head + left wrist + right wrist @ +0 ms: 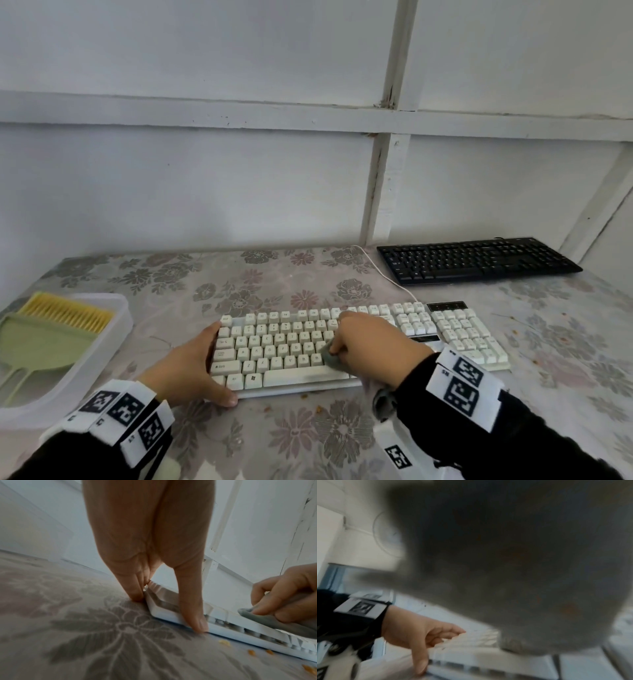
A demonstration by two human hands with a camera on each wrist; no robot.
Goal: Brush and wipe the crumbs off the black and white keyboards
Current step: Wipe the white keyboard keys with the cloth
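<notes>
Under right hand (371, 346), cloth (331, 358) on white keyboard (274, 349)

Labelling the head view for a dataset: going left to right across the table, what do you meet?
Dustpan and brush in the clear tray → left hand → right hand holding a grey cloth → black keyboard.

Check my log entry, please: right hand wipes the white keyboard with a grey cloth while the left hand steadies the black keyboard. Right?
Not quite. The head view shows the left hand steadying the white keyboard too, at its left end; the black keyboard lies untouched. The right hand does wipe with the grey cloth.
</notes>
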